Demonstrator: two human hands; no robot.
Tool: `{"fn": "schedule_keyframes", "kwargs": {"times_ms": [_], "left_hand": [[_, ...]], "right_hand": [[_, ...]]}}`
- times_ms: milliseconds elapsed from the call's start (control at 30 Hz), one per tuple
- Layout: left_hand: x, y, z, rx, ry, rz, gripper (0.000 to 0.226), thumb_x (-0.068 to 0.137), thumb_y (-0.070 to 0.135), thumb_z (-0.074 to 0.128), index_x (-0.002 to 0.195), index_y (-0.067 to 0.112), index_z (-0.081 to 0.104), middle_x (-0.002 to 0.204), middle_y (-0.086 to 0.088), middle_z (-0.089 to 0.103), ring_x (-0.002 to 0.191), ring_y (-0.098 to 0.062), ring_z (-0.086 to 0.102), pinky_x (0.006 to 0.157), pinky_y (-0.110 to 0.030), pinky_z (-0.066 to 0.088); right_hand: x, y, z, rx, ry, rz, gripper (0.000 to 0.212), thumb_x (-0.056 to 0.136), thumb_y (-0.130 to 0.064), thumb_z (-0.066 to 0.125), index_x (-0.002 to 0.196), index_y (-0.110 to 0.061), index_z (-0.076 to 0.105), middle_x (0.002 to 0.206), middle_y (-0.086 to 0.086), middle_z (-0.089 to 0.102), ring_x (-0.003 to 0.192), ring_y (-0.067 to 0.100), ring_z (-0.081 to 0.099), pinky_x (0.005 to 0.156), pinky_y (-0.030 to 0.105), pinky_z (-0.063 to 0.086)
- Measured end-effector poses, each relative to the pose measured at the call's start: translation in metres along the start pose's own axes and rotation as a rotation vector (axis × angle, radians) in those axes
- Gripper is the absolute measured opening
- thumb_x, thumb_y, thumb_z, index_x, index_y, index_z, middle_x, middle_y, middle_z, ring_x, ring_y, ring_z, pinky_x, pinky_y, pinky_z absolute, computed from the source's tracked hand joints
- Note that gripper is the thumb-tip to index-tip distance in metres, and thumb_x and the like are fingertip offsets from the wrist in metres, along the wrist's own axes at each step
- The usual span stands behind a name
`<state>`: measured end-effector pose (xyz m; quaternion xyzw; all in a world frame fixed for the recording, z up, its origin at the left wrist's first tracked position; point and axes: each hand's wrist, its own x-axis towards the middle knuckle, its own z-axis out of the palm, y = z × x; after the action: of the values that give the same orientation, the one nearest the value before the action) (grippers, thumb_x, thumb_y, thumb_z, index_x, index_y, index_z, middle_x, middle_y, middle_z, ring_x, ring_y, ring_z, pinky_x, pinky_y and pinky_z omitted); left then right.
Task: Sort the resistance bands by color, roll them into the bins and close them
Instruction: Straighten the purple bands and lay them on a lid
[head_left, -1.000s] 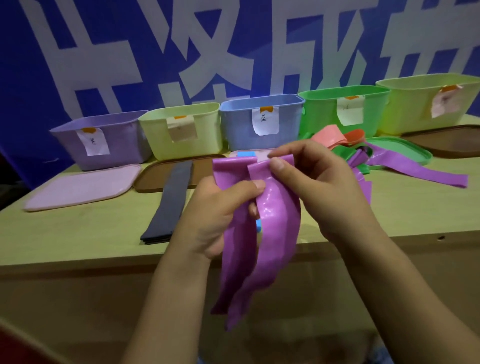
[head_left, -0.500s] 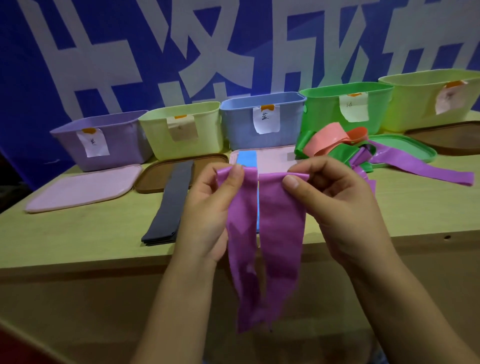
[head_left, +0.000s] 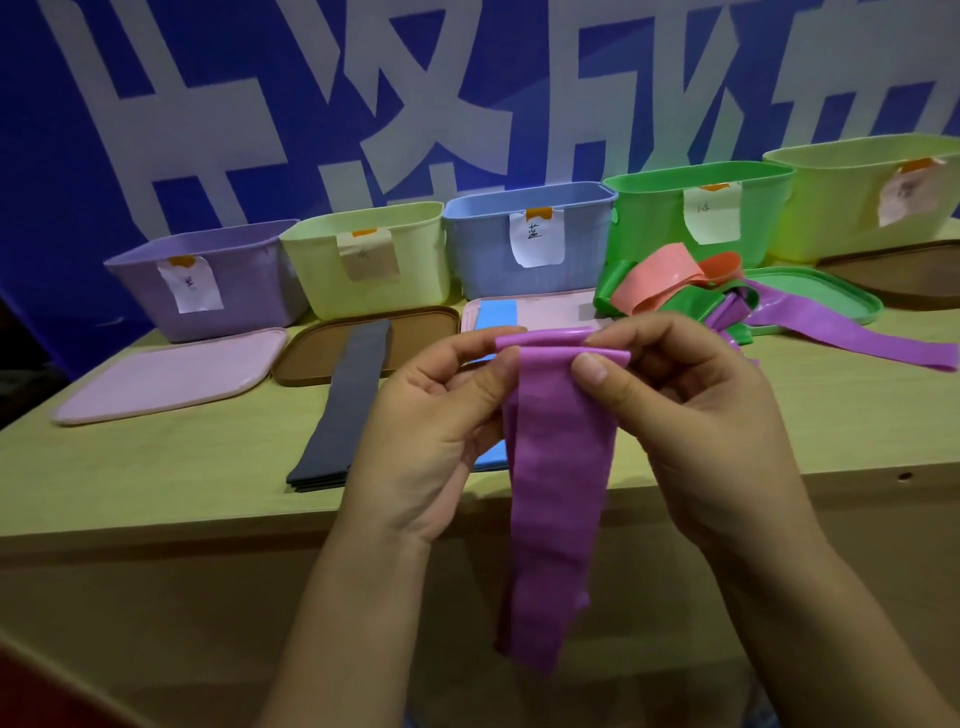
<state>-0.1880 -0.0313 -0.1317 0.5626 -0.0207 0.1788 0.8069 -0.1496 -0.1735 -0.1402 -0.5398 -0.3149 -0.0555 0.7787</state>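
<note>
Purple band (head_left: 558, 467) in both hands' pinch

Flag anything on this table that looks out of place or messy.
Near the green bin, salmon, green and purple bands lie tangled together across the green lid, still unsorted. The dark band lies partly on the brown lid. Nothing looks damaged.

A single head-worn camera looks forward and down from just above the person's forearms, close enough that both hands fill the lower middle of the frame. It faces across the front edge of the table (head_left: 156, 467) toward a row of bins (head_left: 363, 270) in the upper half, backed by a blue banner (head_left: 62, 130). The wide lens bends the table's edge.
</note>
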Motion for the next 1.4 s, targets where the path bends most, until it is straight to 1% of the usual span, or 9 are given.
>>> {"fn": "schedule_keyframes", "kwargs": {"times_ms": [233,500,600,700,900,1033,1133,1267,1400], "left_hand": [[-0.004,0.001,-0.002,0.086,-0.077,0.059,0.020,0.074,0.022,0.067,0.088,0.011,0.076,0.089,-0.013,0.074,0.082,-0.022,0.070,0.067,-0.027,0.055],[-0.005,0.000,-0.007,0.224,-0.115,0.134,0.020,0.080,0.021,0.066,0.095,0.011,0.074,0.095,-0.015,0.073,0.087,-0.028,0.071,0.070,-0.029,0.055],[-0.005,0.001,-0.007,0.278,-0.108,0.199,0.025,0.069,0.030,0.071,0.091,0.019,0.076,0.090,-0.006,0.074,0.085,-0.021,0.071,0.070,-0.029,0.056],[-0.006,0.000,-0.005,0.327,-0.110,0.248,0.022,0.066,0.019,0.079,0.088,0.021,0.075,0.087,-0.003,0.074,0.084,-0.016,0.070,0.072,-0.028,0.056],[-0.007,-0.004,-0.002,0.247,-0.043,0.263,0.015,0.067,0.010,0.069,0.067,0.025,0.073,0.067,0.003,0.069,0.066,-0.010,0.066,0.062,-0.024,0.056],[-0.007,-0.003,-0.005,0.181,-0.116,0.262,0.020,0.064,0.003,0.074,0.067,0.023,0.073,0.068,0.003,0.069,0.066,-0.013,0.067,0.060,-0.024,0.055],[-0.008,-0.004,-0.005,0.219,-0.124,0.268,0.020,0.066,0.005,0.074,0.072,0.023,0.074,0.074,0.003,0.071,0.073,-0.012,0.068,0.064,-0.025,0.055],[-0.011,-0.003,-0.005,0.406,-0.106,0.454,0.035,0.076,0.001,0.070,0.102,0.024,0.064,0.099,0.001,0.071,0.093,-0.014,0.069,0.076,-0.022,0.053],[-0.013,-0.001,-0.005,0.622,-0.110,0.554,0.020,0.078,0.011,0.072,0.090,0.027,0.071,0.092,0.006,0.070,0.089,-0.007,0.067,0.076,-0.015,0.049]], "right_hand": [[0.000,0.002,0.000,-0.106,0.049,-0.048,0.011,0.072,-0.015,0.071,0.075,-0.026,0.071,0.074,-0.005,0.069,0.073,0.008,0.062,0.066,0.019,0.051],[-0.001,0.002,0.001,-0.182,0.066,-0.062,0.009,0.073,-0.016,0.070,0.079,-0.023,0.068,0.079,0.008,0.067,0.074,0.012,0.061,0.067,0.023,0.051],[-0.001,0.004,0.001,-0.192,0.079,-0.067,0.008,0.074,-0.017,0.071,0.078,-0.024,0.069,0.078,0.011,0.066,0.074,0.016,0.061,0.066,0.025,0.050],[-0.002,0.005,0.001,-0.204,0.080,-0.068,0.008,0.074,-0.022,0.073,0.079,-0.027,0.070,0.078,0.010,0.065,0.074,0.018,0.061,0.065,0.026,0.050],[-0.006,0.006,0.004,-0.201,0.094,-0.108,0.009,0.075,-0.023,0.074,0.078,-0.030,0.069,0.081,0.003,0.066,0.079,0.014,0.064,0.067,0.023,0.051],[-0.007,0.004,0.005,-0.328,0.148,-0.180,0.013,0.071,-0.029,0.076,0.078,-0.032,0.066,0.104,-0.007,0.062,0.103,0.009,0.061,0.078,0.020,0.051],[-0.003,0.001,0.000,-0.095,0.073,-0.073,0.015,0.065,-0.011,0.077,0.070,-0.022,0.068,0.085,-0.005,0.071,0.087,0.007,0.067,0.072,0.016,0.051],[-0.003,0.001,-0.001,-0.044,0.065,-0.029,0.015,0.063,-0.007,0.074,0.063,-0.022,0.071,0.075,-0.005,0.071,0.077,0.010,0.068,0.070,0.019,0.052],[-0.002,0.001,-0.002,-0.058,0.063,-0.021,0.013,0.061,-0.009,0.076,0.064,-0.022,0.073,0.077,-0.003,0.071,0.080,0.013,0.069,0.072,0.023,0.053]]}}
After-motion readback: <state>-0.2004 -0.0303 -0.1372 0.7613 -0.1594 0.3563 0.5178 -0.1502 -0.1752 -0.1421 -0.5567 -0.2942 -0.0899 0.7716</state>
